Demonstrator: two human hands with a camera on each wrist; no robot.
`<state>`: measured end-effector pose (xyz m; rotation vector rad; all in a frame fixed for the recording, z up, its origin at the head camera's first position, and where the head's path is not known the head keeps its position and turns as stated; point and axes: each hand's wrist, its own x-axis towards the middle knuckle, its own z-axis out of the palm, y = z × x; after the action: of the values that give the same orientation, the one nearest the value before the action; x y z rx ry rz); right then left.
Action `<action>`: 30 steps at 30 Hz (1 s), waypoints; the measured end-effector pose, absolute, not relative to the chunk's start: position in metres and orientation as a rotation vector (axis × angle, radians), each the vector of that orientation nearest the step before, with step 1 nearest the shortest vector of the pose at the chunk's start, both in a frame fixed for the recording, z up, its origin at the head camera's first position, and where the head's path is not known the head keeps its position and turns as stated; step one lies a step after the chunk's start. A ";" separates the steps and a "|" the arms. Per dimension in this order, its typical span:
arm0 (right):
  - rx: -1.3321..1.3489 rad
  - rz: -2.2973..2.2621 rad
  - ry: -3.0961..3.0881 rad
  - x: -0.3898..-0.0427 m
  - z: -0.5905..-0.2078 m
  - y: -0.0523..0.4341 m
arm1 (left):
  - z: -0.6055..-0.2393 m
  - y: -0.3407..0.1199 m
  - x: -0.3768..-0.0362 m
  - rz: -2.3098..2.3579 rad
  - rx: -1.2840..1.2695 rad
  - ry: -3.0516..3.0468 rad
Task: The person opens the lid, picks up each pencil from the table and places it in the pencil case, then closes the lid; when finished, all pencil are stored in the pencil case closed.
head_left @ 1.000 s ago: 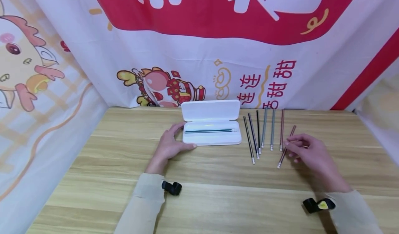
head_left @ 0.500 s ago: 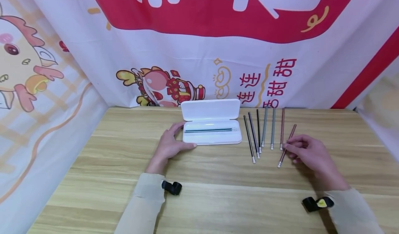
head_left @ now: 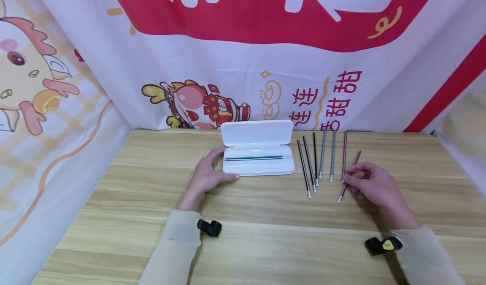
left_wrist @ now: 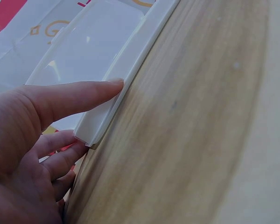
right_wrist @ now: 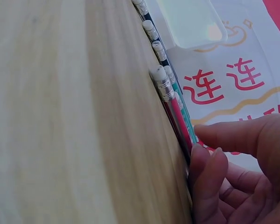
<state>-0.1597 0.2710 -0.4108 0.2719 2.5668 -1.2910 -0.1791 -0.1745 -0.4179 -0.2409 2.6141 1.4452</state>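
An open white pencil case (head_left: 258, 167) stands at the table's back, its lid (head_left: 256, 134) tipped up. Two dark green pencils (head_left: 254, 158) lie inside it. My left hand (head_left: 206, 175) grips the case's left end; the left wrist view shows the thumb (left_wrist: 95, 95) on its front rim and the fingers bent at the corner. My right hand (head_left: 370, 183) holds a slanted dark red pencil (head_left: 343, 191) between thumb and fingertips, its white eraser (right_wrist: 161, 77) toward me. The thumb tip is right at a second red pencil (head_left: 344, 154) beside it.
Left of the right hand, several pencils lie side by side: two grey-blue ones (head_left: 332, 158) and darker ones (head_left: 303, 169), erasers toward me. A printed white and red cloth (head_left: 228, 57) hangs behind the wooden table (head_left: 265, 251).
My right hand has shifted slightly left, bringing the thumb tip to the second red pencil. The slanted pencil has barely moved. The left hand and case stay put.
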 end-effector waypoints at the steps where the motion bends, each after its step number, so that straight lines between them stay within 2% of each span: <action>1: 0.257 -1.296 2.566 -0.159 -0.411 0.272 | -0.418 -0.174 -0.179 1.445 -0.241 2.614; 30: 0.145 -1.157 2.579 -0.152 -0.402 0.278 | -0.419 -0.174 -0.180 1.454 -0.211 2.624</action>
<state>-0.1520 0.2782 -0.4023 0.1449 2.5786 -1.1571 -0.1804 -0.1745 -0.4188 -0.2113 2.6238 1.4538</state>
